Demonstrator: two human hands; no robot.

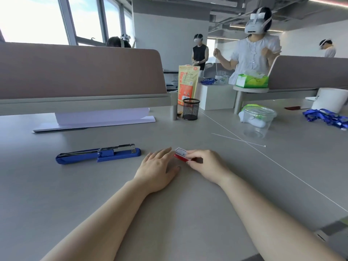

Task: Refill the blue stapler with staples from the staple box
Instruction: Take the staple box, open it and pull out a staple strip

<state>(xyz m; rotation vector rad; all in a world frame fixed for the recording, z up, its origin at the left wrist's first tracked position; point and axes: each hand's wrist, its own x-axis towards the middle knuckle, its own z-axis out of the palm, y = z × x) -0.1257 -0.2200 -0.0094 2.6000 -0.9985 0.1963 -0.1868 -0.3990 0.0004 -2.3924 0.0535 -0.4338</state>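
**Both hands on the staple box, stapler lying open nearby**

The staple box (181, 154), small, red and white, sits on the grey table (188, 204), to the right of the blue stapler (98, 155) and apart from it. The right hand (204, 165) pinches the box's right end between thumb and fingers. The left hand (157, 169) lies palm down, fingers loosely spread, fingertips touching the box's left end. The stapler lies flat with its metal magazine exposed on top. Beyond the box, farther from the person, stands a black mesh pen cup (191, 109).
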